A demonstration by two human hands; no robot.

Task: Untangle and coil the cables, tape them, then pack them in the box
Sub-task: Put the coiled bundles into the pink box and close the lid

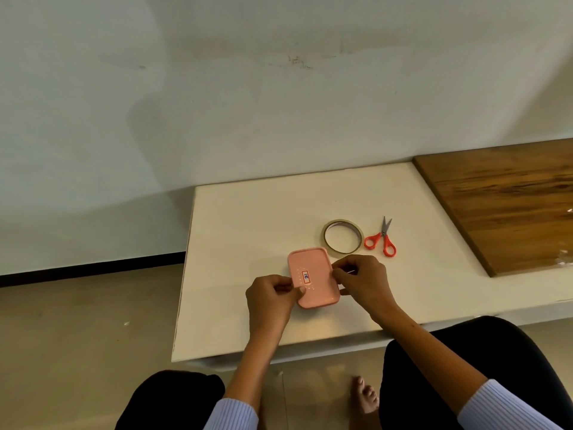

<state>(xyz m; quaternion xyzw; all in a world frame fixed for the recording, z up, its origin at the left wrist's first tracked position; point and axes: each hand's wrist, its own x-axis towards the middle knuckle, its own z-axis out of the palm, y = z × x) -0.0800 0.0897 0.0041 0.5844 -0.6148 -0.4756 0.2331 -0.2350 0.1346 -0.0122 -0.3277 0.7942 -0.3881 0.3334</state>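
Note:
A small pink box [313, 276] with a closed lid and a little label on top lies on the white table [248, 231]. My left hand [273, 297] grips its left edge and my right hand [361, 279] grips its right edge, fingers pinched on the rim. A roll of clear tape [342, 236] lies flat just behind the box. Red-handled scissors [382, 239] lie to the right of the tape. No cables are visible; the box's inside is hidden by the lid.
A dark wooden board [508, 206] covers the table's right part. The table's left and front edges drop to a tiled floor. My knees and a bare foot [366, 395] are below the front edge. A wall stands behind.

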